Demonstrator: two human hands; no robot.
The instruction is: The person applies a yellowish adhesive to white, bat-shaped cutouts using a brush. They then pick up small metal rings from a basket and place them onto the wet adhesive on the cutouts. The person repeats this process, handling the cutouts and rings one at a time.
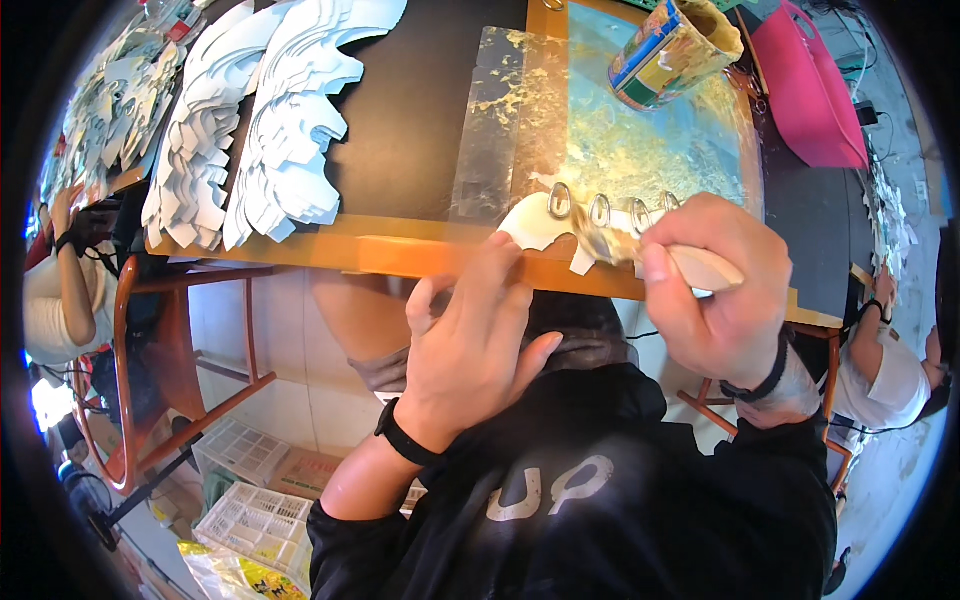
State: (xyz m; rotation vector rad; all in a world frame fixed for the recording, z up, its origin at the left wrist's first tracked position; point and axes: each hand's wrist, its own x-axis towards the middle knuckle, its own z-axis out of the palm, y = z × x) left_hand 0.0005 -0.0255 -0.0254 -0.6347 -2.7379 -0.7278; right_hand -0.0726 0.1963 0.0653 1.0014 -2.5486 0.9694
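My right hand (720, 285) grips a brush by its pale wooden handle (706, 268). The brush's blurred bristle end lies over a white cut-out piece (536, 222) with a wavy edge, at the table's near edge. Several oval metal rings (601, 211) sit in a row along this piece. My left hand (475, 335) holds nothing, its fingers apart, and its fingertips come up to the left end of the piece; whether they touch it I cannot tell. Beyond the piece lies a clear sheet (640, 150) smeared with yellowish stuff.
A glue-crusted tin (650, 75) stands on the sheet's far part. Fanned stacks of white cut-outs (290, 130) lie on the table's left. A pink bin (808, 90) is at the far right. An orange chair frame (125, 370) and plastic crates (255, 520) stand lower left; other people sit at both sides.
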